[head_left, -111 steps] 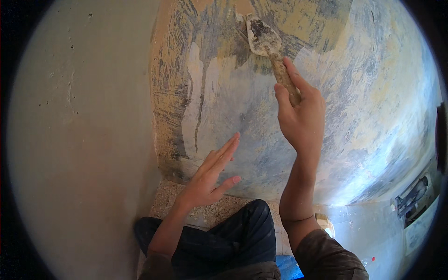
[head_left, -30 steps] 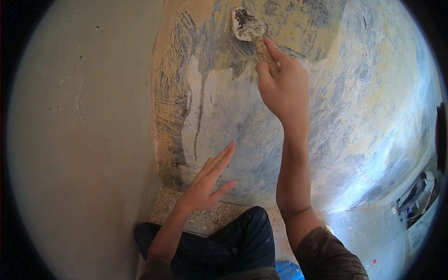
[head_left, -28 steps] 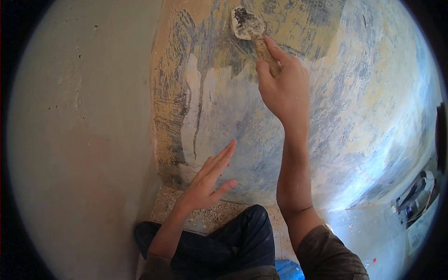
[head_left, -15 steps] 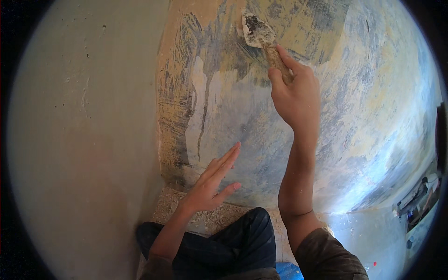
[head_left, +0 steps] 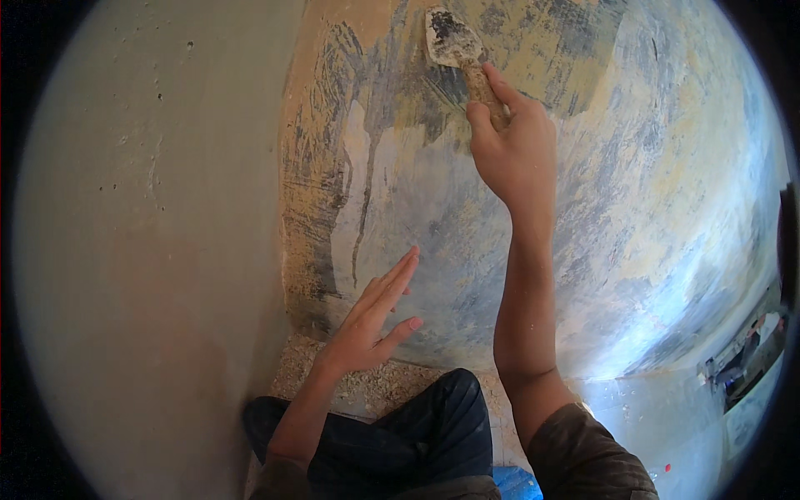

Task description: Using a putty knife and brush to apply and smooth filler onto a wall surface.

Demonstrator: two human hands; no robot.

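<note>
My right hand [head_left: 517, 146] is closed round the handle of a scraper [head_left: 452, 38], its forefinger stretched along the handle. The broad blade is crusted with white and dark residue and lies at the upper part of the patchy wall [head_left: 450, 192]. Whether the blade's edge presses on the surface I cannot tell. Grey, yellow and white layers show on that wall, with dark scrape marks around the blade. Lower down, my left hand [head_left: 371, 321] is held out with straight fingers and the thumb apart. It holds nothing and is in front of the wall's lower part.
A smooth grey-green wall [head_left: 158, 250] meets the patchy one in a corner at the left. Pale flakes of debris [head_left: 304, 362] cover the floor at the wall's foot, beside my bent legs [head_left: 417, 433]. A blue sheet [head_left: 515, 482] lies below; dark clutter [head_left: 750, 358] stands far right.
My right hand and the scraper have moved slightly up and to the left across the wall. My left hand has shifted a little left and up, still held out.
</note>
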